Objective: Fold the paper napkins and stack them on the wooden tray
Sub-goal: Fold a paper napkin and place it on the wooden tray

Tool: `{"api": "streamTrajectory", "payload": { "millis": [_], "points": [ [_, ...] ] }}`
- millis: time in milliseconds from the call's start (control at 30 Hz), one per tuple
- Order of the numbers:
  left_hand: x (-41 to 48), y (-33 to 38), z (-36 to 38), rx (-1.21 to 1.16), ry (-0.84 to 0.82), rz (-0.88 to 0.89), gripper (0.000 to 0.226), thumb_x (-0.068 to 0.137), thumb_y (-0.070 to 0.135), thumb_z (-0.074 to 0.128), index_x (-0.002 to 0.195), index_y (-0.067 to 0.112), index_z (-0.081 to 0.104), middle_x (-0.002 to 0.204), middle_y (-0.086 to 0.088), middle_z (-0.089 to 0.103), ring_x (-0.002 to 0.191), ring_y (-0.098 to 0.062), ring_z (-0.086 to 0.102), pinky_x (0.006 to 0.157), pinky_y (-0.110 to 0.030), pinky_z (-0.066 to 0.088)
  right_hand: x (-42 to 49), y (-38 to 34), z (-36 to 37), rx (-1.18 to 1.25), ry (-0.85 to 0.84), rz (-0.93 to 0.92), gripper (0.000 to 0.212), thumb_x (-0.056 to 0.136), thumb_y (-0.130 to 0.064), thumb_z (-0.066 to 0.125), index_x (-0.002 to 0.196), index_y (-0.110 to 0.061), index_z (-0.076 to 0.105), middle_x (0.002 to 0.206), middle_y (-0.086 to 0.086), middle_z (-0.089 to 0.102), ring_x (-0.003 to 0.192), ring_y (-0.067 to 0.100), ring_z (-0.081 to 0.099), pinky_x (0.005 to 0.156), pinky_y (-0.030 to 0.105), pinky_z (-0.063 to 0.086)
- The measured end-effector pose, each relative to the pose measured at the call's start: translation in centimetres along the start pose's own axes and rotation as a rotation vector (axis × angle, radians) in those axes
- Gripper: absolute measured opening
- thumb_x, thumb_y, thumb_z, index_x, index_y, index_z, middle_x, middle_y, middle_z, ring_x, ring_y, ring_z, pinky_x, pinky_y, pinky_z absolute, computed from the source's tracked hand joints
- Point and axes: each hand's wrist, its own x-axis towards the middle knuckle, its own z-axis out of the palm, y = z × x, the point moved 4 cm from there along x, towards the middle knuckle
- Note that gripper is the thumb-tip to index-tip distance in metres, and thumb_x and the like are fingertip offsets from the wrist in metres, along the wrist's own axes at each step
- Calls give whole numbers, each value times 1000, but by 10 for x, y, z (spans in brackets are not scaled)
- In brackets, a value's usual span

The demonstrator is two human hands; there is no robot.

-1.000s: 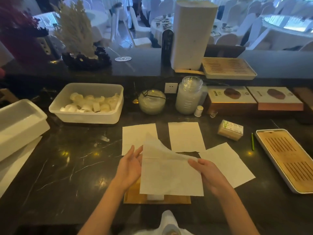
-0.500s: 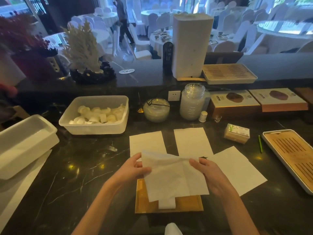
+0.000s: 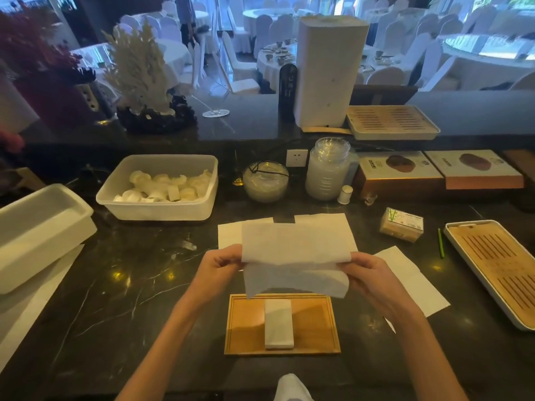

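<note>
Both hands up over the dark marble counter (image 3: 121, 285), pinching one thin white paper napkin (image 3: 295, 256) between them: left hand (image 3: 218, 269) grasps its left edge, right hand (image 3: 369, 273) grasps its right edge. Napkin is doubled over in the air, upper flap standing, lower flap hanging just above the far rim of the flat rectangular wooden tray (image 3: 249, 325).

Tray holds one narrow folded white napkin (image 3: 278, 324), lying lengthwise at its middle. Flat unfolded white napkins (image 3: 411, 280) lie on the counter behind and right of the held one.

Containers:
- translucent rectangular plastic tub (image 3: 157, 188), back left, holds rolled white pieces.
- white rectangular plastic bin (image 3: 37, 230), far left, nothing visible inside.
- clear glass jar (image 3: 328, 169) with lid, whitish contents, can't tell what.
- round clear glass bowl (image 3: 265, 180), contents unclear.
- white-rimmed slatted bamboo tray (image 3: 498, 267), right edge, bare.
</note>
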Motion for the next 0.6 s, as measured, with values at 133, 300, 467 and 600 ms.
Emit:
{"api": "streamTrajectory", "payload": {
  "millis": [133,300,467,600],
  "points": [
    [4,7,1,12,14,61,41,96,-13,51,93,16,79,101,11,79,107,-15,71,78,-24,61,4,-8,-2,-22,23,-82,32,97,-13,63,84,-36,80,90,-13,76,93,10,72,62,19,59],
    [11,12,-1,7,58,53,55,93,-20,46,67,18,75,104,3,74,107,-23,67,78,-27,61,10,-15,-2,-67,35,-155,36,99,-8,57,77,-26,79,92,-13,71,99,20,65,62,19,57],
    [17,20,-5,49,47,70,46,96,-18,46,78,14,74,108,-5,72,110,-21,67,89,-39,59,16,-23,-1,-40,39,-165,30,96,-10,63,85,-30,82,105,-9,71,107,20,64,77,26,61],
    [17,31,-9,105,11,89,48,94,-18,49,82,20,76,110,1,70,109,-7,66,88,-25,59,18,-35,0,41,-52,-164,26,95,-13,63,93,-30,82,106,-13,74,113,18,64,80,25,59]
  ]
}}
